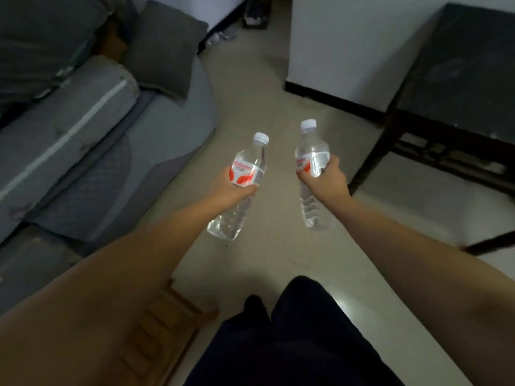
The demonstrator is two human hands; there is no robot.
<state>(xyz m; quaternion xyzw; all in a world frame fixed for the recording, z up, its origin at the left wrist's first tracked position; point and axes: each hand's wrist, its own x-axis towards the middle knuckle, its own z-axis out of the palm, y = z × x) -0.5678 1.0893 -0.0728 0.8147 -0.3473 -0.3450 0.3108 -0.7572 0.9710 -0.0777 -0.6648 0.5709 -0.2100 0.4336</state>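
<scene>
Pale floor tiles [278,246] run ahead of me between a grey sofa [83,140] on my left and a dark desk [459,71] against the white wall [348,45] on my right. A dark cushion [164,48] leans at the sofa's far end, and my legs in dark trousers [292,344] show at the bottom of the head view, beside a piece of wooden furniture [167,316].

From this one view, both arms are stretched forward over the floor. My left hand [232,189] grips the left bottle [246,169] round its red-and-white label, fingers [249,188] curled tight about it, the cap tilted up and to the right. My right hand [328,179] wraps the right bottle [312,154] at its middle, thumb on one side and fingers on the other, cap pointing up. Both bottles are clear, capped and look full; they hang in the air, apart from each other, touching nothing but my hands.

I judge this to be the carrying step: both bottles are picked up and not yet set down. The desk seems the nearest place to put them, so the next move calls for turning right, holding each bottle upright and lowering its base flat before I loosen my grip.
</scene>
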